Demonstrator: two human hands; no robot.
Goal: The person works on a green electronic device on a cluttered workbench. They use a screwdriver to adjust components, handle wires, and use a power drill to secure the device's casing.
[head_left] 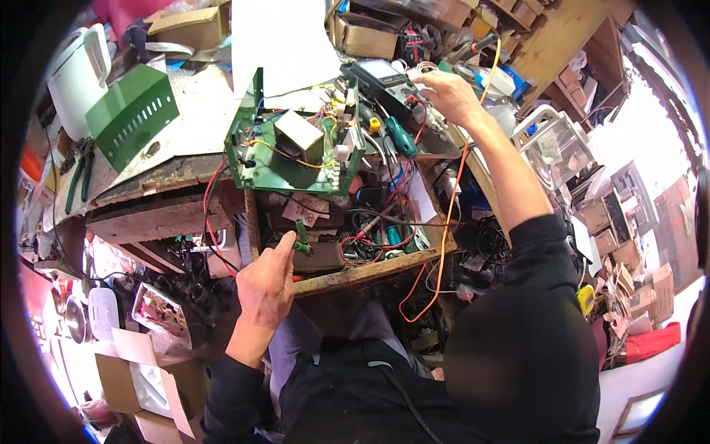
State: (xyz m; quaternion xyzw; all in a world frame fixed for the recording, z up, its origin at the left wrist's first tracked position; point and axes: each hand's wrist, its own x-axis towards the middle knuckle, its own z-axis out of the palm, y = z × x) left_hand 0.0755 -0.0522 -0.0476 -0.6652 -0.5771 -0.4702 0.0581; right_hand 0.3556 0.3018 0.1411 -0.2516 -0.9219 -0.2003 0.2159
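Observation:
My left hand (265, 287) is closed around a small green piece (301, 238), held above the open drawer's front edge; its exact kind cannot be made out. At the bench's back right, my right hand (450, 95) reaches with fingers stretched out to the side of a dark multimeter (390, 90). Between the two stands an opened green metal case (251, 174) with a boxy transformer (299, 135) and coloured wires inside. A teal-handled screwdriver (400, 136) lies beside the meter.
The wooden drawer (362, 272) holds tangled leads and tools. A green vented cover (133, 118) and green-handled pliers (80, 177) are on the left of the bench. An orange cable (452, 200) hangs across the right side. An opened cardboard box (117, 381) stands at lower left.

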